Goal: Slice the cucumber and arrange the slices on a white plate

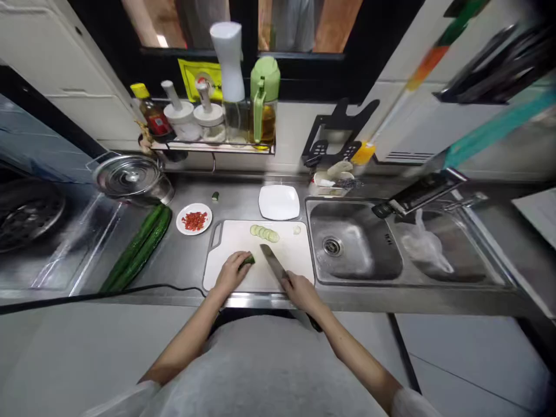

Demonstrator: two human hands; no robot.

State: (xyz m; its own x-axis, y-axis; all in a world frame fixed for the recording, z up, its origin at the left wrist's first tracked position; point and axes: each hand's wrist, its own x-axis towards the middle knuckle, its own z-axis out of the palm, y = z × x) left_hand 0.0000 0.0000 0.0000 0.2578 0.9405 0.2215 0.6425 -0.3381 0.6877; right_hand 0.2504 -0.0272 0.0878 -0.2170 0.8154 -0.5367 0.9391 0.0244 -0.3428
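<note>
My left hand (pixel 233 272) is closed around a short dark-green piece of cucumber (pixel 247 261) on the left part of a white cutting board (pixel 230 237). My right hand (pixel 302 291) grips a kitchen knife (pixel 272 260), its blade slanting up and left over the board, a little apart from the cucumber piece. Above the blade lies an overlapping row of pale cucumber slices (pixel 264 233). A small pale piece (pixel 296 230) rests near the board's upper right corner. The left fingers partly hide the cucumber piece.
Behind the board stand a white square plate (pixel 279 202) and a round plate (pixel 179 223) of chopped red pieces. Whole cucumbers (pixel 139 246) lie at left beside a steel pot (pixel 130 176). A double sink (pixel 356 240) is at right. A black cord (pixel 143 288) runs along the counter's front.
</note>
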